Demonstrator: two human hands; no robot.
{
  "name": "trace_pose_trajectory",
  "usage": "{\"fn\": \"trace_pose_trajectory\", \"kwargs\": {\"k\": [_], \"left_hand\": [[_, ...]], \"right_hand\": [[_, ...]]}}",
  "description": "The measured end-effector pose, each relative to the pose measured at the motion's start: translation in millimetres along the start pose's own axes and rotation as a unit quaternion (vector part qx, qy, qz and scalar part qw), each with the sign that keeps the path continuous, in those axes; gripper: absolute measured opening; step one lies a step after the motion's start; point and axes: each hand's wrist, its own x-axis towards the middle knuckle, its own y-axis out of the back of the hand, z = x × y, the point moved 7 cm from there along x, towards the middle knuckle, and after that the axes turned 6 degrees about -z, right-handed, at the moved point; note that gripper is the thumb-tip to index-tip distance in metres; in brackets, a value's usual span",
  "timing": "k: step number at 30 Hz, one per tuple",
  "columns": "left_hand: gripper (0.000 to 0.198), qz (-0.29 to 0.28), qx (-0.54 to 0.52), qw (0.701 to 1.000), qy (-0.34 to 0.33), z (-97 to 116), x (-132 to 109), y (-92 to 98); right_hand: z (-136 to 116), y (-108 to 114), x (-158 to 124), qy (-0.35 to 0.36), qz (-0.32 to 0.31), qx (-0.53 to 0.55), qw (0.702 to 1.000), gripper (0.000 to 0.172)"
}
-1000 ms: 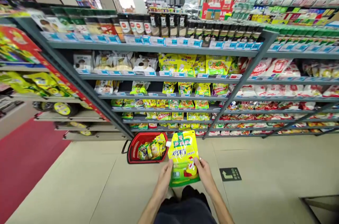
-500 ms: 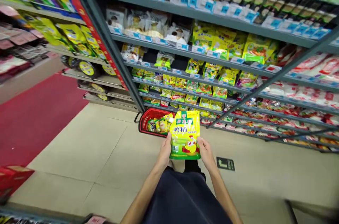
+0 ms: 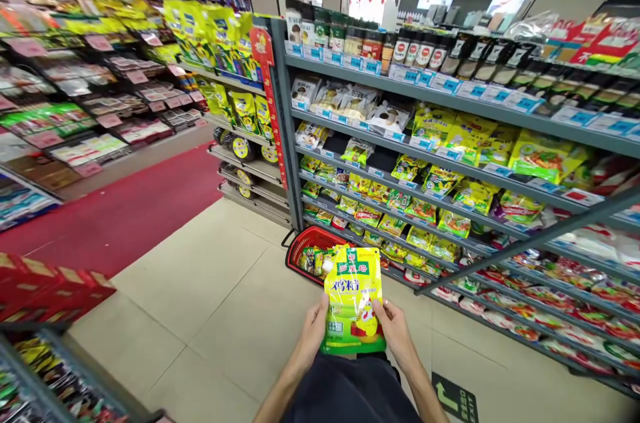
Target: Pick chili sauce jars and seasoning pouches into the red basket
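A yellow-and-green seasoning pouch (image 3: 354, 303) with a white spout cap at its upper left is held upright in front of my body. My left hand (image 3: 315, 329) grips its left edge, and my right hand (image 3: 393, 329) grips the right edge with the thumb on the front. Just beyond the pouch, a red shopping basket (image 3: 295, 261) stands on the floor, holding several small yellow and green packets (image 3: 313, 261). The pouch hides part of the basket.
A tall grey shelf unit (image 3: 340, 63) full of bottles, jars and packets runs along the front and right, with a slanting grey bar (image 3: 540, 236) before it. Red boxes (image 3: 45, 289) stand at lower left. A green exit sign (image 3: 454, 397) marks the tiled floor.
My view has tilted up and shifted left, bringing the ceiling and far aisles into sight. Both hands keep hold of the pouch, which sits lower in the picture.
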Motion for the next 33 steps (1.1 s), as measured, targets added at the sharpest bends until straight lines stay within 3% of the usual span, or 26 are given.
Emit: {"fn": "trace_pose_trajectory", "kwargs": {"k": [5,10,16,20,24,28,33], "left_hand": [[0.059,0.071,-0.018,0.997,0.009,2,-9,26.2],[0.055,-0.050,0.030,0.998,0.012,11,-7,18.8],[0.052,-0.045,0.038,0.997,0.047,-12,-4,25.0],[0.055,-0.081,0.029,0.994,0.073,-21,-6,10.5],[0.058,-0.091,0.046,0.993,0.056,-2,-9,-14.2],[0.071,-0.115,0.050,0.992,0.018,22,-4,-45.5],[0.067,-0.137,0.034,0.990,0.028,22,11,-72.8]], "right_hand": [[0,-22,2,0.031,-0.011,0.002,0.999,0.056],[8,-29,-15,0.046,-0.017,0.005,0.999,0.051],[20,-20,-40,0.077,0.014,0.006,0.997,0.050],[19,-9,-52,0.085,0.050,0.010,0.995,0.047],[10,1,-59,0.075,0.082,0.010,0.994,0.048],[-4,22,-64,0.089,0.171,0.021,0.981,0.049],[-18,39,-70,0.091,0.202,0.035,0.974,0.052]]}}
